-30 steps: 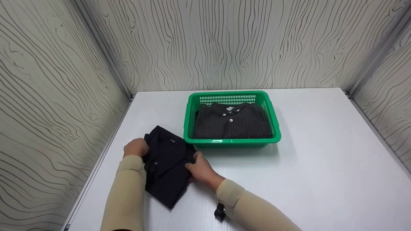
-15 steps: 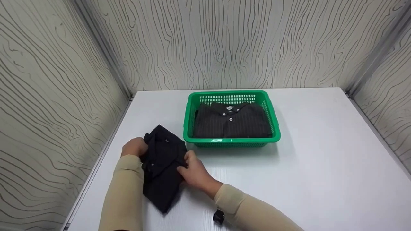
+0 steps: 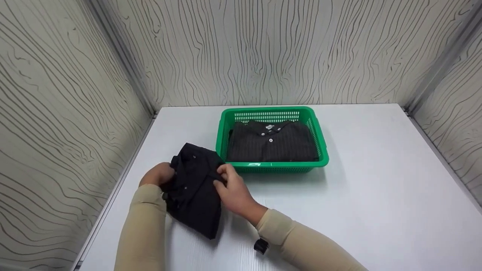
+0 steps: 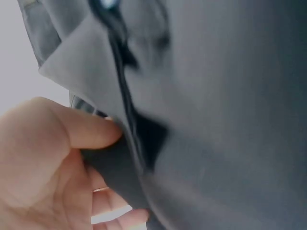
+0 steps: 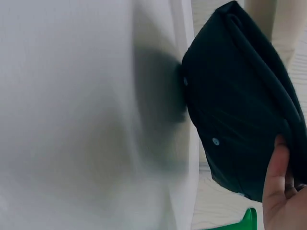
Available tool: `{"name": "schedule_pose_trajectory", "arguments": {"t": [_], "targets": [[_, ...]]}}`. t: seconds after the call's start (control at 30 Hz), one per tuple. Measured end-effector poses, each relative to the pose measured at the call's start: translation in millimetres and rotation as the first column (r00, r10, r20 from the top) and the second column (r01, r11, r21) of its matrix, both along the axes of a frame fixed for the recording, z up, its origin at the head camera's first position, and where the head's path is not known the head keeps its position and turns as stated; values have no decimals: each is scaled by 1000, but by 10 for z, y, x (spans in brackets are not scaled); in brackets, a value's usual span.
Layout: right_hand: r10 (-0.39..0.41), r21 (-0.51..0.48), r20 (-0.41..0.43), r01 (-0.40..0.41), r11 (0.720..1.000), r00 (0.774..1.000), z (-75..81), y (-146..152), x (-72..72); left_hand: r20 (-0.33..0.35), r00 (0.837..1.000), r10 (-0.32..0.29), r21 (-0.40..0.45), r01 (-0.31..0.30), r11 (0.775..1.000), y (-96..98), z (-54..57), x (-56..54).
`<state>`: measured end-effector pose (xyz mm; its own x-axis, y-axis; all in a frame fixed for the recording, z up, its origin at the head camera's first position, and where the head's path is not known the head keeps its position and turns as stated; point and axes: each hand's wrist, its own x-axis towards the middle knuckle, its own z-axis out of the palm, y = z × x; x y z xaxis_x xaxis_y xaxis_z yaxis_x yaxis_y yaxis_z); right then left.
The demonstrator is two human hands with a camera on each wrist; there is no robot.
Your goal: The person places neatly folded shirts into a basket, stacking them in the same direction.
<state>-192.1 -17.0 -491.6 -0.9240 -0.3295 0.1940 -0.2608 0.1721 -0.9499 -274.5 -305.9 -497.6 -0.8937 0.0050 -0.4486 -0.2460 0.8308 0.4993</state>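
Observation:
A dark, folded button-up shirt (image 3: 199, 188) is held between both hands, tilted off the table at the left of the head view. My left hand (image 3: 158, 175) grips its left edge; in the left wrist view the thumb presses on the cloth (image 4: 216, 120) with the other fingers behind it. My right hand (image 3: 235, 190) pinches the shirt's right side, close to the basket's front left corner. Small buttons show on the underside of the shirt (image 5: 235, 110) in the right wrist view. The left fingertips are hidden behind the fabric in the head view.
A green plastic basket (image 3: 278, 164) stands at the back middle of the white table (image 3: 376, 180). A dark striped shirt (image 3: 271, 145) lies folded inside it. Wood-patterned walls (image 3: 241, 52) close off the back and both sides.
The shirt has turned and tilted, its lower corner first shifting left, then swinging right. My right hand has moved up along the shirt's right edge. The basket has stayed put.

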Motion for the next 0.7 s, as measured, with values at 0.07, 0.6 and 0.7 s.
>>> {"name": "schedule_pose_trajectory", "arguments": {"t": [0.07, 0.6, 0.7], "targets": [[-11, -17, -5, 11, 1000, 1000, 34, 45, -32, 12, 1000, 8, 43, -8, 999, 0, 16, -5], [-147, -12, -17, 146, 989, 989, 348, 580, -438, -3, 1000, 17, 320, -16, 947, 175, 281, -109], [-177, -5, 16, 177, 984, 984, 390, 715, -518, -20, 1000, 4, 334, 3, 942, 266, 330, -115]]}}
